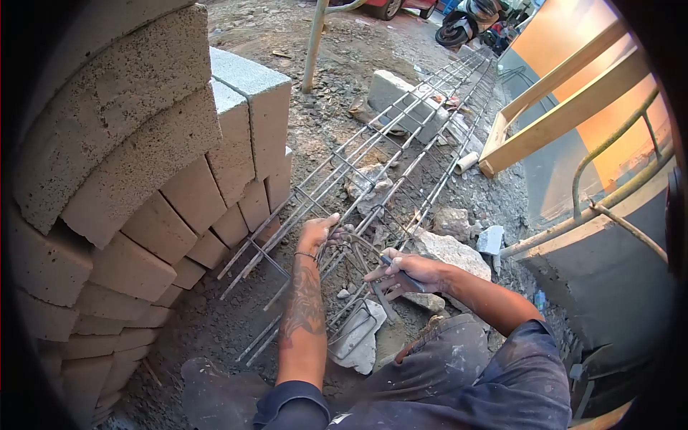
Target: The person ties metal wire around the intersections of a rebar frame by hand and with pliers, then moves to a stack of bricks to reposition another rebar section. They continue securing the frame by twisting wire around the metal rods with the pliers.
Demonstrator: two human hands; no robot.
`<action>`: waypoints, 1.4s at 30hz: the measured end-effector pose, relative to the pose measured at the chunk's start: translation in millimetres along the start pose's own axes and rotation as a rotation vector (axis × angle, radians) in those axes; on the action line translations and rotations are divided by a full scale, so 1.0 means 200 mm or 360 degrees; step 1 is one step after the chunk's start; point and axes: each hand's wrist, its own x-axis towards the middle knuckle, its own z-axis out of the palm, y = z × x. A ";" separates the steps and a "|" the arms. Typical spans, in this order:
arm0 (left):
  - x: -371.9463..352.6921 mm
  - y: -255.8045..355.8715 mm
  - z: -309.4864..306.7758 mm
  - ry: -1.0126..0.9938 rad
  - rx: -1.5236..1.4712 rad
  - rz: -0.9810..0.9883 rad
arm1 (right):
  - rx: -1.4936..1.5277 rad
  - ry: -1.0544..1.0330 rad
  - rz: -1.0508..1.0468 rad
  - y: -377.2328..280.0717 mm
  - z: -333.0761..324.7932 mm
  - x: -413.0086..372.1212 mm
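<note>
A long rebar cage (pixel 401 136) lies on the dirt and runs away from me toward the upper right. My left hand (pixel 317 233) grips one of its long bars beside a square stirrup (pixel 287 236). My right hand (pixel 405 272) is closed on a thin metal tool (pixel 401 274), its tip against the bars where tie wire (pixel 362 247) loops around a joint. Both hands work on the near end of the cage, a short distance apart.
A stack of concrete blocks (pixel 143 172) rises at the left. Broken concrete chunks (pixel 451 251) and a flat piece (pixel 358 337) lie under the cage. Timber formwork (pixel 566 115) and a grey trough (pixel 609 265) stand at the right. A metal pole (pixel 313 46) stands behind.
</note>
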 end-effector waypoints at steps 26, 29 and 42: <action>0.18 -0.13 0.00 0.0165 -0.0042 0.0188 | -0.0065 -0.0016 -0.0005 -0.08 -0.06 0.06; 0.18 -0.13 0.00 0.0136 -0.0140 0.0203 | -0.0163 0.0022 0.0039 -0.14 -0.05 0.05; 0.15 -0.10 0.01 0.0243 -0.0122 0.0191 | -0.0304 0.0292 0.0076 -0.21 -0.03 0.07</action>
